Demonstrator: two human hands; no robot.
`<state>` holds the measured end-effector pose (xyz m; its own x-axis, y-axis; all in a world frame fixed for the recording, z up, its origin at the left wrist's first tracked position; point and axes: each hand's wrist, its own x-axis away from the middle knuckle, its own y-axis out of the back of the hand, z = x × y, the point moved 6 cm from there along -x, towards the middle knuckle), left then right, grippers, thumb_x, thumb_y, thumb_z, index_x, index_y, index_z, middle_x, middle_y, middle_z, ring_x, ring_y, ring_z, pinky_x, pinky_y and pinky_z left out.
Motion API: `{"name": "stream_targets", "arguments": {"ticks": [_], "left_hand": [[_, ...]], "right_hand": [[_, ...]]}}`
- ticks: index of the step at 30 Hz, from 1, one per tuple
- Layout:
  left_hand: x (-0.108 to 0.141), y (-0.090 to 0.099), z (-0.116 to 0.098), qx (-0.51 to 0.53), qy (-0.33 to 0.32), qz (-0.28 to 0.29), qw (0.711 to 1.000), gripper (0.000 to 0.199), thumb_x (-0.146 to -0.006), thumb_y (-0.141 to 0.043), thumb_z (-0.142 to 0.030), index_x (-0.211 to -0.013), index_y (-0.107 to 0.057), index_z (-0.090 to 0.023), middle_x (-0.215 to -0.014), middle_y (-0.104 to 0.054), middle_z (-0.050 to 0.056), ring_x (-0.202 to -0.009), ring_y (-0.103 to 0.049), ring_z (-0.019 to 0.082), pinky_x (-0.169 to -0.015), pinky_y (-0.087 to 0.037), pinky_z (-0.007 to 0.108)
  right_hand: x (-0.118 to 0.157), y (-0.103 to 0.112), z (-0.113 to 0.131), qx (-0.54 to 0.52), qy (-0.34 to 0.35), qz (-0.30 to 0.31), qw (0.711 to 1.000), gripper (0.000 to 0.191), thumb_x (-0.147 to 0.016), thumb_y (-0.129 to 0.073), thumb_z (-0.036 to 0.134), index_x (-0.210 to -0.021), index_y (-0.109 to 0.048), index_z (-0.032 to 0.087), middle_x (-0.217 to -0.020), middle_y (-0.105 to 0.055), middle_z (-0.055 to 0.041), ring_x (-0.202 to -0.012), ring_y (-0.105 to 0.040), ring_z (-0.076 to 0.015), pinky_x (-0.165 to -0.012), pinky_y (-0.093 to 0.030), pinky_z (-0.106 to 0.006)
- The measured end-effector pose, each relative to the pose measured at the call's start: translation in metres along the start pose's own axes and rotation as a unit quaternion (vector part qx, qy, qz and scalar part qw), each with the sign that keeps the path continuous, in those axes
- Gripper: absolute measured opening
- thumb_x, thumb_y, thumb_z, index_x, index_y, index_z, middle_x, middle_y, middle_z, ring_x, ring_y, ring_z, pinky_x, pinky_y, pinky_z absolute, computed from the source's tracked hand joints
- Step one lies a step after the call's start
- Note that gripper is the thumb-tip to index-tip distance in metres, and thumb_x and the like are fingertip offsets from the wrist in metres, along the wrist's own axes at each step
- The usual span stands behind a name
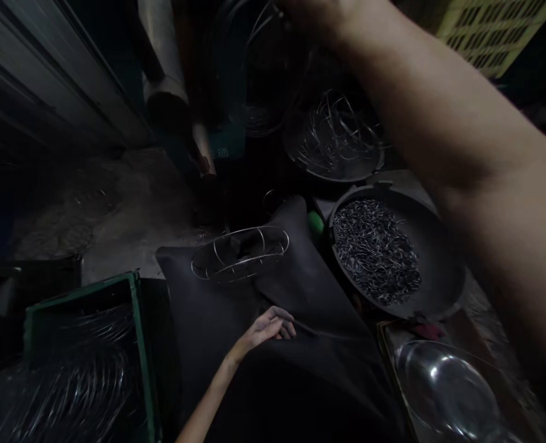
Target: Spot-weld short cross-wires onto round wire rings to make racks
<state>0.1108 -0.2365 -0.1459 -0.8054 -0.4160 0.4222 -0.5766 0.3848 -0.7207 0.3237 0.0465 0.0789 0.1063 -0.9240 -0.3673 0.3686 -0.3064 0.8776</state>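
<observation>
My left hand [273,324] is low in the middle of the view, over a dark apron or cloth [226,307]. Its fingers are bent and held together, and whether they hold anything is too small to tell. A round wire frame [240,261] with thin cross wires lies on the cloth just beyond it. My right arm stretches across the upper right to the top edge, where my right hand [312,12] is partly cut off beside some wire loops; its fingers are hidden. The dark pan [443,264] at the right holds many small curved wire pieces.
Another pan [356,169] with tangled wire hoops stands farther back. A green crate [138,344] of wire rings is at the lower left. A clear, shiny bowl [448,387] sits lower right. Metal pipes [162,49] hang at the upper left, and a yellow crate [498,34] is upper right.
</observation>
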Motion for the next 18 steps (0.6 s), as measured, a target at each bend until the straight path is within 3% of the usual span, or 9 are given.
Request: {"name": "stream_targets", "arguments": {"ticks": [2,3,6,9,13,18], "left_hand": [[-0.001,-0.003,-0.004,0.004,0.005,-0.007,1.000,0.034,-0.080,-0.060,-0.040,-0.099,-0.060,-0.012,-0.086,-0.064,0.009,-0.070,-0.056,0.012,-0.065,-0.036,0.023],[-0.001,-0.003,-0.005,0.006,0.006,-0.009,1.000,0.033,-0.080,-0.060,-0.039,-0.099,-0.060,-0.012,-0.086,-0.064,0.009,-0.071,-0.057,0.012,-0.065,-0.037,0.023],[-0.002,-0.004,-0.004,-0.004,0.001,-0.003,1.000,0.033,-0.080,-0.061,-0.039,-0.099,-0.059,-0.012,-0.086,-0.064,0.009,-0.070,-0.058,0.012,-0.064,-0.038,0.022],[-0.005,-0.001,0.002,-0.028,-0.011,0.013,0.999,0.037,-0.079,-0.060,-0.045,-0.099,-0.057,-0.014,-0.085,-0.064,0.008,-0.065,-0.060,0.011,-0.060,-0.038,0.021],[-0.017,0.006,0.006,-0.049,-0.047,0.022,0.997,0.039,-0.078,-0.058,-0.050,-0.096,-0.055,-0.016,-0.081,-0.064,0.007,-0.059,-0.060,0.010,-0.054,-0.037,0.020],[-0.016,0.003,-0.003,-0.065,-0.080,0.015,0.995,0.043,-0.075,-0.059,-0.054,-0.096,-0.054,-0.017,-0.081,-0.062,0.007,-0.058,-0.058,0.010,-0.052,-0.037,0.020]], "right_hand": [[0.031,0.009,-0.010,0.010,-0.005,-0.004,1.000,0.060,-0.096,-0.010,0.022,-0.067,-0.059,0.005,-0.071,-0.062,0.0003,-0.092,-0.053,0.0015,-0.074,-0.037,-0.014],[0.034,0.014,-0.014,0.030,0.003,-0.008,1.000,0.060,-0.096,-0.009,0.022,-0.072,-0.061,0.004,-0.075,-0.063,0.0000,-0.091,-0.053,0.0010,-0.073,-0.036,-0.014],[0.005,0.028,-0.018,0.147,0.075,-0.007,0.986,0.050,-0.097,-0.016,0.024,-0.096,-0.062,0.005,-0.086,-0.061,-0.0013,-0.093,-0.052,-0.0030,-0.072,-0.036,-0.017],[-0.020,0.033,-0.016,0.292,0.127,0.018,0.948,0.034,-0.095,-0.030,0.018,-0.113,-0.060,0.014,-0.095,-0.060,-0.0041,-0.090,-0.052,-0.0104,-0.067,-0.035,-0.021],[-0.016,0.024,-0.023,0.330,0.117,0.027,0.936,0.033,-0.091,-0.036,0.012,-0.114,-0.058,0.019,-0.093,-0.060,-0.0076,-0.079,-0.052,-0.0150,-0.054,-0.028,-0.024],[0.007,0.002,-0.039,0.322,0.165,0.062,0.930,0.032,-0.088,-0.038,0.010,-0.111,-0.058,0.020,-0.091,-0.060,-0.0078,-0.075,-0.050,-0.0155,-0.059,-0.030,-0.026]]}}
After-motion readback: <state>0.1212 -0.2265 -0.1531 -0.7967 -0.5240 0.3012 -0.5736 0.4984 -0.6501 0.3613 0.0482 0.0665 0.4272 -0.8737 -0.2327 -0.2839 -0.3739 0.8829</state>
